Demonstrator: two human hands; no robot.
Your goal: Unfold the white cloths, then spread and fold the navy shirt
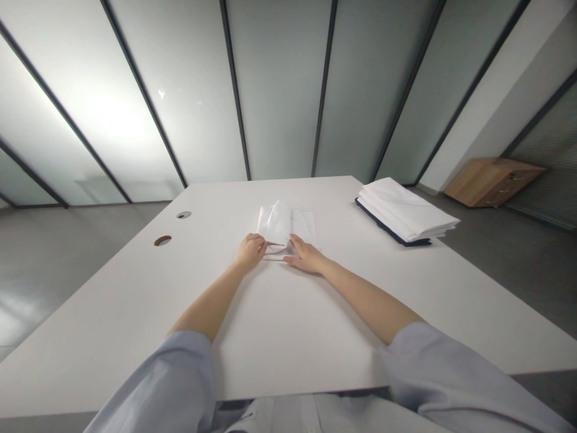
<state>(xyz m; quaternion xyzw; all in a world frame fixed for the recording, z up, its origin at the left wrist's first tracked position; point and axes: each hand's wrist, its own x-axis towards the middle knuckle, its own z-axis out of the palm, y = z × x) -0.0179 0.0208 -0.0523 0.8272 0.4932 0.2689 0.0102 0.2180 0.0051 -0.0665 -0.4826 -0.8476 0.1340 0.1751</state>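
Observation:
A small white cloth (pixel 285 225), partly folded, lies in the middle of the white table (pixel 270 325). My left hand (pixel 249 251) pinches the near left edge of the cloth, which is lifted and folded over toward the right. My right hand (pixel 306 257) lies flat with its fingers stretched out, pressing the cloth's near right part onto the table. Both forearms reach out from light blue sleeves.
A stack of folded white cloths (pixel 406 211) rests on a dark board at the table's far right corner. Two round cable holes (pixel 163 240) sit at the far left. A wooden cabinet (pixel 493 180) stands on the floor at right, and a frosted glass wall runs behind.

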